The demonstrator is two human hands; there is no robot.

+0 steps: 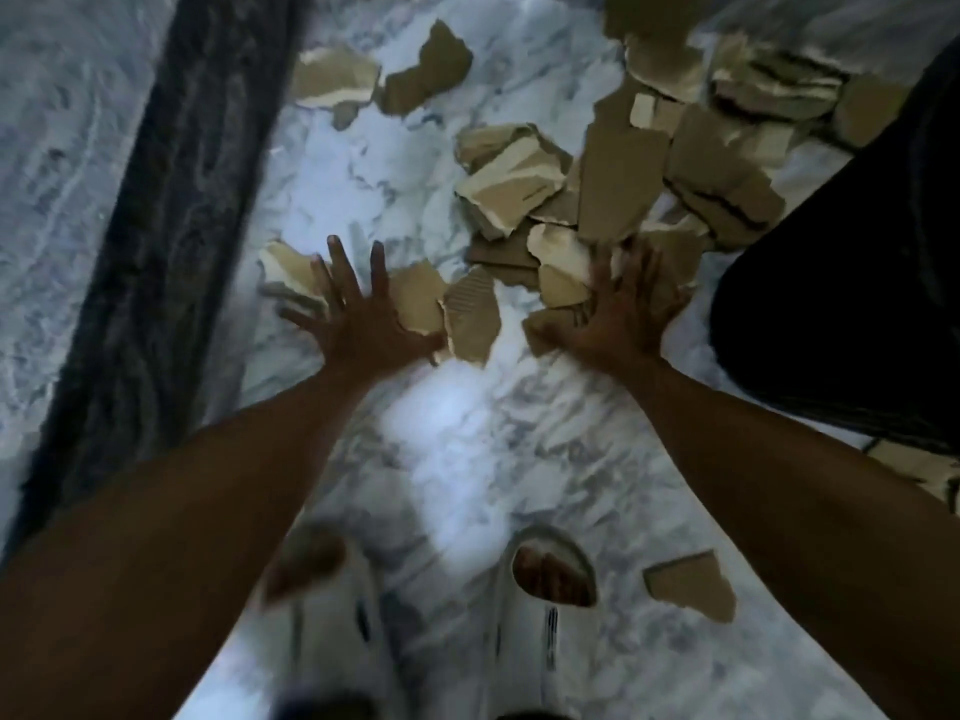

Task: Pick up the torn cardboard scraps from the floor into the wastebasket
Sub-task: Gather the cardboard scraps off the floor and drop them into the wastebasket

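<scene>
Several torn brown cardboard scraps lie on the white marble floor, most of them in a loose pile point(618, 184) ahead of me. My left hand point(358, 319) is spread flat, fingers apart, over scraps at the pile's near left edge, beside a corrugated scrap point(470, 317). My right hand point(618, 314) is also spread, pressed down on scraps at the pile's near edge. Neither hand has lifted a piece. A big black wastebasket point(852, 304) stands at the right, next to the pile. The frame is blurred by motion.
A dark stone strip point(156, 241) runs along the floor at the left. One stray scrap point(691, 584) lies near my right foot in its white slipper point(550, 605). More scraps lie at the far left point(332, 77) and at the right edge point(924, 470).
</scene>
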